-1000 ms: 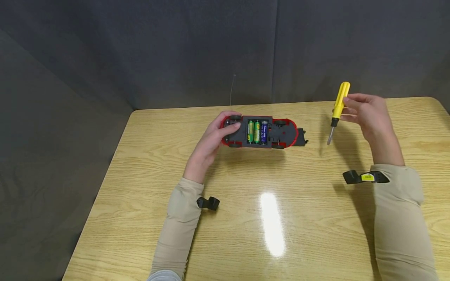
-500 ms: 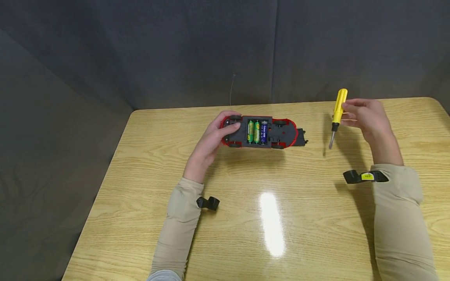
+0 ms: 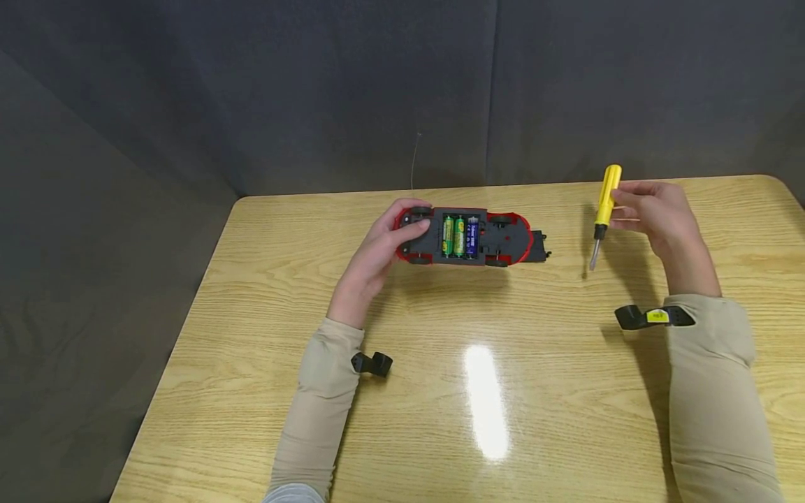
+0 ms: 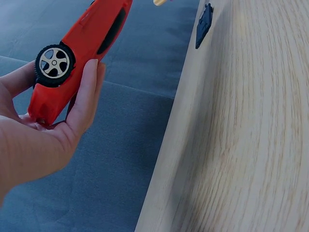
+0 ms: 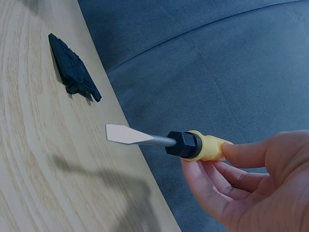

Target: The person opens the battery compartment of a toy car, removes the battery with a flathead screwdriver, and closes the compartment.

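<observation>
My left hand (image 3: 377,244) grips the rear or front end of a red toy car (image 4: 87,43), its thumb across the dark underside (image 3: 430,244). The car is turned with that underside facing the head camera. In its uncovered battery compartment sit two green batteries (image 3: 460,236) and a blue one (image 3: 472,237), side by side. To the right, my right hand (image 3: 663,216) pinches the yellow handle of a flathead screwdriver (image 3: 606,197) between thumb and fingers. Its flat metal blade (image 5: 125,134) points down toward the table, above its shadow.
A black battery cover (image 5: 72,67) lies on the wooden table (image 3: 402,419) near its far edge, beyond the car's right end. A thin antenna (image 3: 414,161) rises from the car. Dark cloth (image 3: 352,91) hangs behind the table.
My right hand has lowered the screwdriver a little toward the table, bringing the blade nearer its shadow. The left hand and the car have stayed in place.
</observation>
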`<state>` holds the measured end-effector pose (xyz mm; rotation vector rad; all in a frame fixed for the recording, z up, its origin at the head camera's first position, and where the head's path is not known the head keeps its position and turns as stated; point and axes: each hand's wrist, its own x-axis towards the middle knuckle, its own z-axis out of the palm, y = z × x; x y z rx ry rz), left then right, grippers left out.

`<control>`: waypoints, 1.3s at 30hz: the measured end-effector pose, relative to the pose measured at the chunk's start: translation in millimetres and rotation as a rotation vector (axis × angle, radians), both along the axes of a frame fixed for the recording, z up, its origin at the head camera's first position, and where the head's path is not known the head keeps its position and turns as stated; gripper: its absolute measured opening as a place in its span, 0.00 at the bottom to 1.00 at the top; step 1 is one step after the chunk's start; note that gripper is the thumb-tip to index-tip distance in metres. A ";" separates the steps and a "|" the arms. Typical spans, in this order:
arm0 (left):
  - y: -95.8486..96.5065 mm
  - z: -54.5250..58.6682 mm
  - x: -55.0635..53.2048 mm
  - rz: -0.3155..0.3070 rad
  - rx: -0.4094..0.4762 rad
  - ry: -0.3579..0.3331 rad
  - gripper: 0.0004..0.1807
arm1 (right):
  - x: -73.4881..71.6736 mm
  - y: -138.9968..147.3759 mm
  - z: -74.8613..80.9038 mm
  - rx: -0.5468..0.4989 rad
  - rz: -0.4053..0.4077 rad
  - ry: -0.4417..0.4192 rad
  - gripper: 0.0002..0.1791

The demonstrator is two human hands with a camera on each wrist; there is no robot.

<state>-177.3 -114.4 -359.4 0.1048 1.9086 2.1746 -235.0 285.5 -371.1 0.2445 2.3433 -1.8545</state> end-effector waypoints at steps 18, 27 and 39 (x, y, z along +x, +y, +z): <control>0.3 2.5 1.5 -0.008 0.006 -0.004 0.19 | -1.4 8.3 -12.7 0.021 -0.017 -0.006 0.13; 0.5 2.3 1.2 -0.006 0.004 -0.005 0.20 | -2.3 9.8 -16.1 -0.025 -0.033 -0.018 0.07; 0.3 2.9 1.5 -0.005 0.001 -0.007 0.20 | -1.5 9.2 -17.3 -0.110 -0.049 -0.052 0.06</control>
